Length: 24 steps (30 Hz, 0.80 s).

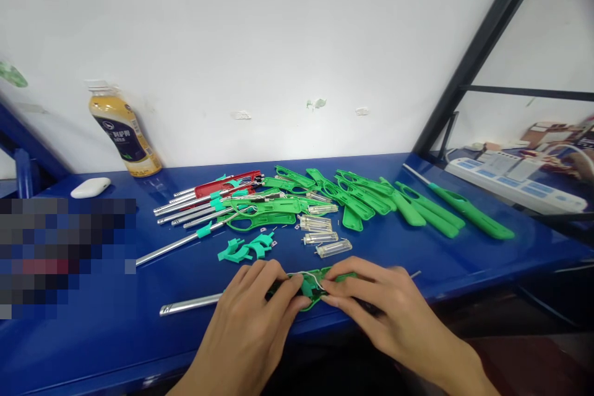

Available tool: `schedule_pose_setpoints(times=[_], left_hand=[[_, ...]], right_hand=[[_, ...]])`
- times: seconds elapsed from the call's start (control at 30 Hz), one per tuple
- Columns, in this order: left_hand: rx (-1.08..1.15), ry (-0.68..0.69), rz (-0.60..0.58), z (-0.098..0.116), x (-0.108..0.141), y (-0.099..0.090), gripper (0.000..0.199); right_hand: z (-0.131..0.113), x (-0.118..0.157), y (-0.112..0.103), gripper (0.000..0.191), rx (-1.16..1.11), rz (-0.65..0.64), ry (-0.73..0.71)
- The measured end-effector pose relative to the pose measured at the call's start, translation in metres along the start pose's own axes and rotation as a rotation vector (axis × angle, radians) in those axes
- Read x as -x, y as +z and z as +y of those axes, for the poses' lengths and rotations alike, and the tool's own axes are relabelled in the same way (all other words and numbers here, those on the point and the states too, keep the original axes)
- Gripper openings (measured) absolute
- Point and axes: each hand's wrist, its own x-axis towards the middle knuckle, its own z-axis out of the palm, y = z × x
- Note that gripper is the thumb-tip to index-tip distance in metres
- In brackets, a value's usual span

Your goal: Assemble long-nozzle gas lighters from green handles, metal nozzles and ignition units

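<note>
Near the front edge of the blue table lies an open green lighter shell (319,272) with a teal part and a white wire in it. A silver metal tube (190,304) sticks out of its left end. My left hand (257,300) is closed on the left part of the shell, fingertips at the teal part. My right hand (371,291) pinches the white wire (309,275) over the shell's middle. A thin rod tip (415,273) shows beyond my right hand. Teal trigger pieces (245,248) and clear fuel tanks (334,249) lie just behind.
Green shells (357,198), silver tubes (176,247) and red shells (223,185) are piled further back. A closed green lighter (477,213) lies right. A bottle (125,133) and a white case (91,188) stand back left; a power strip (515,182) is at the far right.
</note>
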Motion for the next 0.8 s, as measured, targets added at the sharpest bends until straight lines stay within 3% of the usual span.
schedule_pose_setpoints(times=[0.23, 0.37, 0.53, 0.8], left_hand=[[-0.061, 0.086, 0.003, -0.005, -0.002, -0.004, 0.023], [-0.118, 0.151, -0.016, -0.007, -0.007, -0.011, 0.038], [-0.16, 0.24, -0.017, -0.011, -0.018, -0.015, 0.038], [-0.177, 0.338, 0.0, -0.012, -0.032, -0.012, 0.035]], right_hand=[[0.002, 0.001, -0.009, 0.022, 0.059, -0.119, 0.032], [0.005, -0.002, -0.008, 0.027, -0.102, -0.055, 0.061], [0.004, -0.007, -0.006, 0.016, -0.151, -0.008, 0.111], [0.003, -0.011, -0.008, 0.016, -0.188, 0.017, 0.135]])
